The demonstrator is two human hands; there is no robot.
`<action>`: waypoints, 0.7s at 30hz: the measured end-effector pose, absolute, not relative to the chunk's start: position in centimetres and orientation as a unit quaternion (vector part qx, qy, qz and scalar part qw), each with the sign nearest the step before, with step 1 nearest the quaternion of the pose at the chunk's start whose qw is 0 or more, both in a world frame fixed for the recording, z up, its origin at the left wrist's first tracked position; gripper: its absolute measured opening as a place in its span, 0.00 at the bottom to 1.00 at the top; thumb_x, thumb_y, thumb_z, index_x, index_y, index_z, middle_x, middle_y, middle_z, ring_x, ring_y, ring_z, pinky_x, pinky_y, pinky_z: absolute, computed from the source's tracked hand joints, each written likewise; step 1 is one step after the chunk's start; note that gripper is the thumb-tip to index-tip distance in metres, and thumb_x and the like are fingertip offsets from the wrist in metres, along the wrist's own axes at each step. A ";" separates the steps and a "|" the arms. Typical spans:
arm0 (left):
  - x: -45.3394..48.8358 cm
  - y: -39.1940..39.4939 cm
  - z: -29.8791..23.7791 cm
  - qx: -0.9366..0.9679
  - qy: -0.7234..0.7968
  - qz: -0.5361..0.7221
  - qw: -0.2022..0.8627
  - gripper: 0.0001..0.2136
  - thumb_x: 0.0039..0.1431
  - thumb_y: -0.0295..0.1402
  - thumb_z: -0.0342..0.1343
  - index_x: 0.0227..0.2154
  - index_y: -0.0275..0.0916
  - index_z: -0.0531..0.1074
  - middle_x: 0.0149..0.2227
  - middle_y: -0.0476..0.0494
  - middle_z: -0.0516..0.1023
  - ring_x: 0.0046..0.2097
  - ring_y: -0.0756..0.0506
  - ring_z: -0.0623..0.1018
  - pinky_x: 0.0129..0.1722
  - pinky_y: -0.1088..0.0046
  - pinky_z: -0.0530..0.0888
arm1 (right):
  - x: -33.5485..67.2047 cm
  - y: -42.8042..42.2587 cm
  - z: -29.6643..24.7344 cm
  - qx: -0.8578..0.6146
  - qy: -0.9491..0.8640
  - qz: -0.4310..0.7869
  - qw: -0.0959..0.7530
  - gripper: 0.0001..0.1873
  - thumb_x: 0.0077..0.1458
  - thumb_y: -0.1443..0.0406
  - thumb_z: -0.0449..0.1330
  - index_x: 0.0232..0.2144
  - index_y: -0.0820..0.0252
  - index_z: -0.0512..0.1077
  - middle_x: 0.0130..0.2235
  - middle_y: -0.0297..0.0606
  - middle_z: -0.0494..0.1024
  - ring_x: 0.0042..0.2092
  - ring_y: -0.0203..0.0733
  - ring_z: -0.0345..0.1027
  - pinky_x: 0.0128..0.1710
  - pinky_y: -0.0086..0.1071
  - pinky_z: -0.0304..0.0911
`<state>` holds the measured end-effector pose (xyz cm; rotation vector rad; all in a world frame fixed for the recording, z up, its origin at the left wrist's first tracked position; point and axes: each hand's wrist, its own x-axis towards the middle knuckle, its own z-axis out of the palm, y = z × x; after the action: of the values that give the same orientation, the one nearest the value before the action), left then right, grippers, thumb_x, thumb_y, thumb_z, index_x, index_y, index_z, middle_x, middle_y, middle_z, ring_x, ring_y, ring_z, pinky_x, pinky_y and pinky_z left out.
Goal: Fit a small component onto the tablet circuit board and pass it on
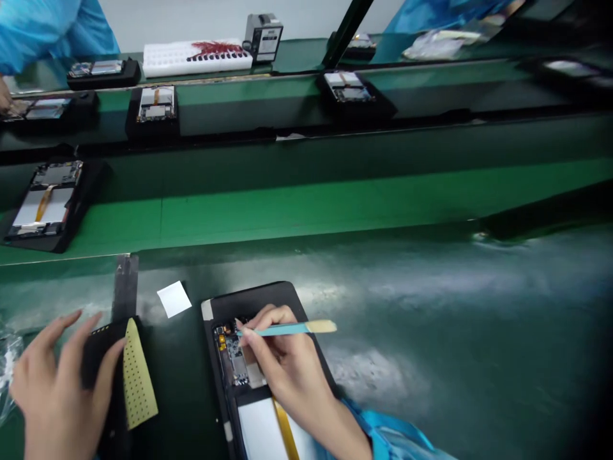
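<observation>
My right hand [292, 358] is closed around blue tweezers [287, 329] with a pale yellow rear end. Their tip reaches the circuit board [237, 358] at the top of an opened tablet-like device [253, 415], which lies in a black holder [258, 294]. My fingers hide part of the board. At the left, my left hand [62, 383] has its fingers spread over a black block [98, 348]. Its thumb is at the edge of a yellow sheet [138, 383] with rows of small dark dots; whether it presses on the sheet I cannot tell.
A white square [174, 299] and a dark strip [125, 287] lie between my hands. Across the green belt [306, 198] are several opened devices in black holders, one of them the near-left device [45, 198]. Beyond stand a white rack [196, 59] and people in blue sleeves [57, 32].
</observation>
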<state>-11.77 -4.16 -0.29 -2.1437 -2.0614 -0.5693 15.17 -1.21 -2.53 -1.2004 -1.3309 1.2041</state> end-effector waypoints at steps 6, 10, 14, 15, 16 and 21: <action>-4.0 -5.0 -1.2 -0.875 -0.446 -0.187 0.018 0.13 0.63 0.31 0.50 0.48 0.36 0.71 0.48 0.41 0.77 0.52 0.41 0.73 0.49 0.66 0.67 | 14.9 -1.9 -3.2 -0.493 -0.579 0.468 0.450 0.06 0.61 0.70 0.51 0.34 0.53 0.61 0.34 0.34 0.66 0.33 0.39 0.67 0.32 0.34 0.66; -2.0 -4.7 -2.5 -0.848 -0.482 -0.219 0.021 0.13 0.66 0.33 0.46 0.46 0.36 0.73 0.47 0.41 0.78 0.50 0.41 0.74 0.48 0.66 0.65 | 14.8 -2.0 -3.5 -0.489 -0.603 0.445 0.447 0.07 0.60 0.71 0.52 0.36 0.53 0.62 0.35 0.35 0.67 0.39 0.41 0.68 0.39 0.38 0.67; -1.8 -4.8 -3.3 -0.825 -0.501 -0.262 -0.008 0.12 0.66 0.32 0.46 0.44 0.36 0.74 0.46 0.42 0.79 0.50 0.40 0.75 0.48 0.65 0.63 | 14.5 -1.8 -2.9 -0.485 -0.623 0.421 0.447 0.08 0.59 0.73 0.52 0.35 0.54 0.62 0.34 0.35 0.68 0.38 0.41 0.69 0.38 0.36 0.68; -1.8 -4.9 -3.4 -0.823 -0.503 -0.265 -0.011 0.11 0.66 0.32 0.47 0.44 0.36 0.74 0.46 0.42 0.79 0.50 0.40 0.75 0.48 0.65 0.63 | 14.5 -1.8 -2.8 -0.483 -0.627 0.419 0.445 0.09 0.59 0.74 0.52 0.35 0.54 0.62 0.34 0.35 0.68 0.37 0.41 0.69 0.38 0.35 0.68; -1.8 -5.0 -3.4 -0.822 -0.504 -0.264 -0.014 0.11 0.66 0.31 0.47 0.44 0.36 0.73 0.46 0.41 0.79 0.50 0.40 0.75 0.48 0.65 0.63 | 14.5 -1.7 -2.6 -0.480 -0.631 0.417 0.445 0.09 0.59 0.75 0.52 0.34 0.54 0.62 0.34 0.35 0.68 0.37 0.40 0.69 0.37 0.35 0.68; -1.6 -5.1 -3.4 -0.818 -0.510 -0.267 -0.012 0.12 0.67 0.33 0.46 0.44 0.36 0.74 0.45 0.42 0.79 0.49 0.41 0.76 0.46 0.66 0.63 | 14.4 -1.7 -2.6 -0.464 -0.644 0.410 0.448 0.10 0.59 0.75 0.52 0.35 0.54 0.62 0.34 0.34 0.68 0.37 0.40 0.68 0.38 0.34 0.69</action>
<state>-1.59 -5.08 -3.36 -2.5893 -1.6136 -0.8460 14.35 -1.68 -2.60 -1.1475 -1.5946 1.0154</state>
